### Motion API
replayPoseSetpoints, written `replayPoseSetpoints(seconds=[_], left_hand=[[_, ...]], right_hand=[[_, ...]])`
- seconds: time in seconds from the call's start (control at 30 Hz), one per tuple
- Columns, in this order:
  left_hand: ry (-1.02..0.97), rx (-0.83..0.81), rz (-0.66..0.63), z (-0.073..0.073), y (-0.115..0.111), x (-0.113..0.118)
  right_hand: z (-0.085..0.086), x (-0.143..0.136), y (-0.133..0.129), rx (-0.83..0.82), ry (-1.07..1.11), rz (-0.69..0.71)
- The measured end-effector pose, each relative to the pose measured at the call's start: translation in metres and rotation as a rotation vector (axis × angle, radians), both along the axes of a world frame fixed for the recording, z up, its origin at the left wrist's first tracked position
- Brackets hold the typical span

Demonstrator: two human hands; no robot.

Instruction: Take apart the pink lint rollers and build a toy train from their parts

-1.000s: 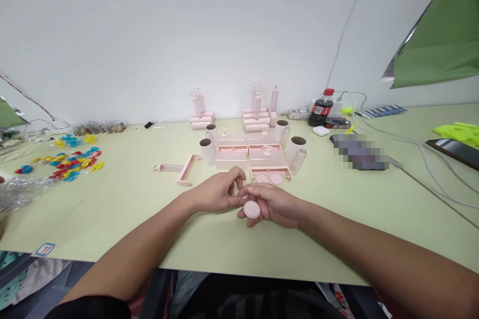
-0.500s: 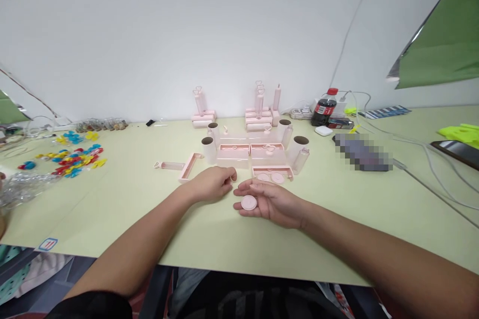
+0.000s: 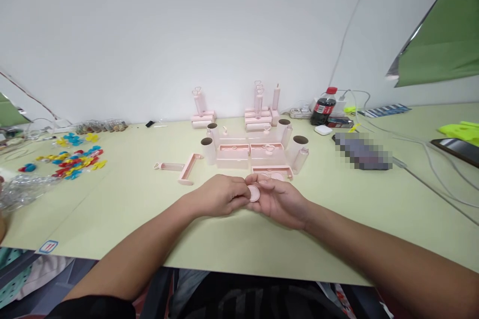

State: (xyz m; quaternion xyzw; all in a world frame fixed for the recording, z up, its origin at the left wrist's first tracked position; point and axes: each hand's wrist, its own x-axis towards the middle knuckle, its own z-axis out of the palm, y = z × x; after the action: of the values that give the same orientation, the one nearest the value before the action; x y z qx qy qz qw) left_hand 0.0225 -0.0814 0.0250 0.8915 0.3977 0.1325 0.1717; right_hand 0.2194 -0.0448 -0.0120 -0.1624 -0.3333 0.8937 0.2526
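A small round pale-pink disc [image 3: 254, 193] lies on the fingers of my right hand [image 3: 282, 203], its face turned up and the fingers curled around it. My left hand [image 3: 220, 195] is closed, its fingertips meeting the disc's left edge; whatever they pinch is hidden. Just behind my right hand sits a pink open case part [image 3: 271, 171], with more pink discs [image 3: 277, 176] beside it, partly covered by the fingers. To the left of my hands are a pink bracket-shaped frame [image 3: 191, 169] and a clear tube with a heart-shaped handle [image 3: 170, 166].
Behind my hands stand open pink cases [image 3: 232, 155], wide tubes [image 3: 299, 152] and assembled pink pieces [image 3: 258, 122]. A cola bottle [image 3: 325, 107], a blurred dark object [image 3: 361, 152] and cables lie right. Colourful plastic parts [image 3: 77, 159] and clear plastic bags [image 3: 28, 189] lie left.
My left hand has moved right and slightly nearer me, and its fingertips now meet the disc. My right hand has curled more around the disc, which has shifted slightly up and right.
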Motion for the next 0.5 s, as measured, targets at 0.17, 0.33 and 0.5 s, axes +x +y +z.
replayPoseSetpoints(seconds=[0.17,0.33,0.5], left_hand=[[0.011,0.035,0.119,-0.007,0.013,-0.011],[0.089,0.090,0.220,-0.020,0.026,-0.014],[0.183,0.151,0.237,-0.028,0.031,-0.005]], right_hand=[[0.005,0.001,-0.003,-0.012,-0.063,-0.002],[0.008,0.001,-0.005,0.075,-0.410,-0.049],[0.011,0.000,-0.007,0.223,-0.601,-0.111]])
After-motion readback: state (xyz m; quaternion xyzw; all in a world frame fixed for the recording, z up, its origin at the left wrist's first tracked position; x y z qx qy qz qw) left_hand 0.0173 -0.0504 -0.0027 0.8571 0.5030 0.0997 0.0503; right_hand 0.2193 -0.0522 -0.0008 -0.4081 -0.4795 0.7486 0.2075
